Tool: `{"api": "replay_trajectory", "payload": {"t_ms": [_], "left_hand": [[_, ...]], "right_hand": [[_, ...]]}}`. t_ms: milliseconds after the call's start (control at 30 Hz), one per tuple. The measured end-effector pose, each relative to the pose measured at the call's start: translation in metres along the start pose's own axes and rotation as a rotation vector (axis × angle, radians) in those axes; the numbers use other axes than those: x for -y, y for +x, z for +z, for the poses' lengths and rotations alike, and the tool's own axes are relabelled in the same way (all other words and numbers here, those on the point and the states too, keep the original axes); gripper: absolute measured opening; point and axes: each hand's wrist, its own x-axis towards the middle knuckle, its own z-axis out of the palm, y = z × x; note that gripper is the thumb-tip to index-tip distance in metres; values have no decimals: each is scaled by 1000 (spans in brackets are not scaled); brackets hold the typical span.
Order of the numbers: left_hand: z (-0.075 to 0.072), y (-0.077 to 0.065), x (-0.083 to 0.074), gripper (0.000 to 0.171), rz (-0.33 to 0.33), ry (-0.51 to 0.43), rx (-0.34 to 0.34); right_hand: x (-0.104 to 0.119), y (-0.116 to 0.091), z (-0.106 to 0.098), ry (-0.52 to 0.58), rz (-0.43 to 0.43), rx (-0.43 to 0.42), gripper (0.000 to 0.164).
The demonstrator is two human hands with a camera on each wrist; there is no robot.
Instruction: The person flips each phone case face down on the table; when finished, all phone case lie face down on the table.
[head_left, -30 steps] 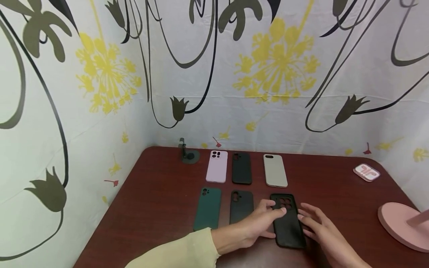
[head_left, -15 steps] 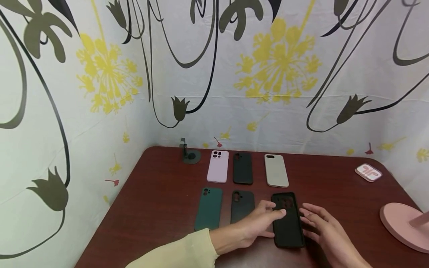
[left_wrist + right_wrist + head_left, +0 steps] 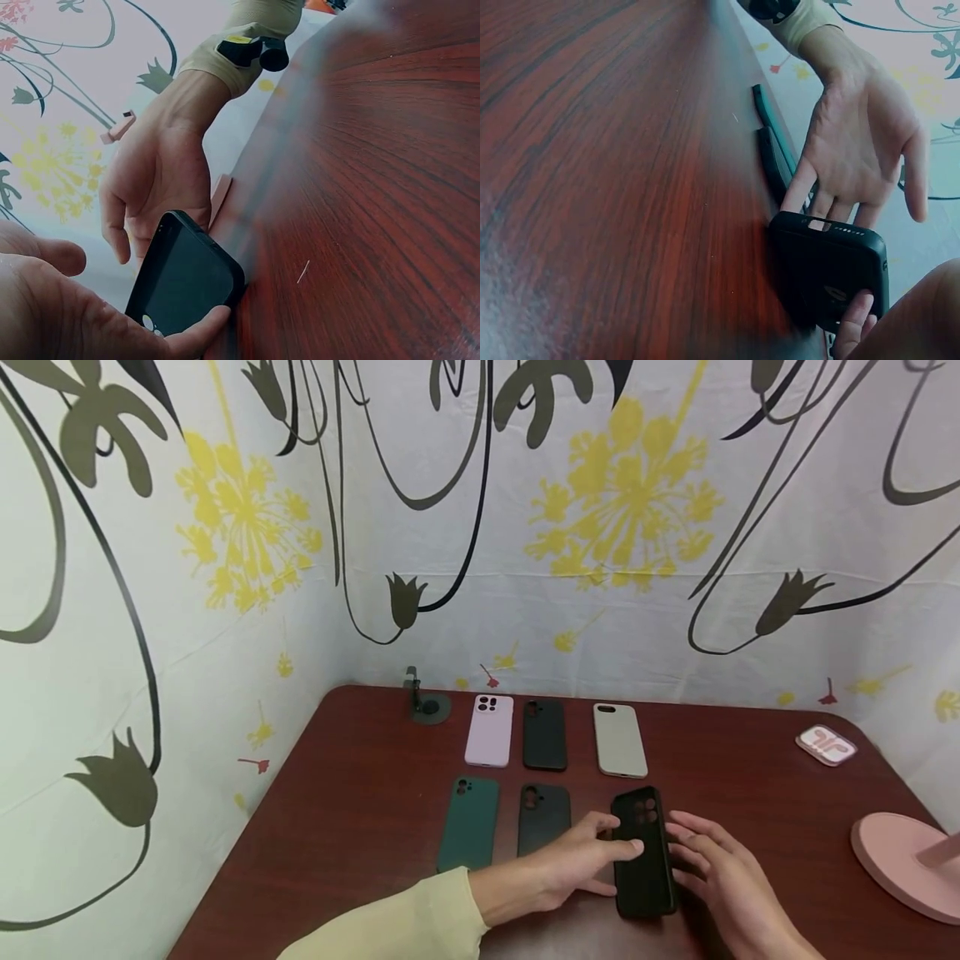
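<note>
A black phone case stands tilted on the table between both hands, its hollow side turned toward the left hand. My left hand lies at its left edge, fingers nearly straight; the thumb overlaps the case in the head view. The left wrist view shows the inside of the case, with a finger along its near corner. My right hand is at the raised right edge, fingers slightly bent. In the right wrist view, right-hand fingertips touch the outer back of the case, and the left palm faces it, fingers partly hidden.
Left of the hands lie a dark grey case and a green case. Behind are lilac, black and cream cases. A small round stand, a white-and-pink square and a pink round base are farther out.
The black phone case has gone from lying nearly flat to tilting up on its left side, its right edge raised. Both hands have shifted only slightly.
</note>
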Motion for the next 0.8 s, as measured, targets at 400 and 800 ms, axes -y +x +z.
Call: {"api": "replay_trajectory", "payload": {"t_ms": [400, 800], "left_hand": [[-1, 7, -3, 59, 11, 13, 3], [-6, 7, -3, 62, 31, 29, 23]], "right_hand": [[-5, 1, 12, -21, -30, 12, 58], [-10, 3, 30, -19, -32, 20, 59]]}}
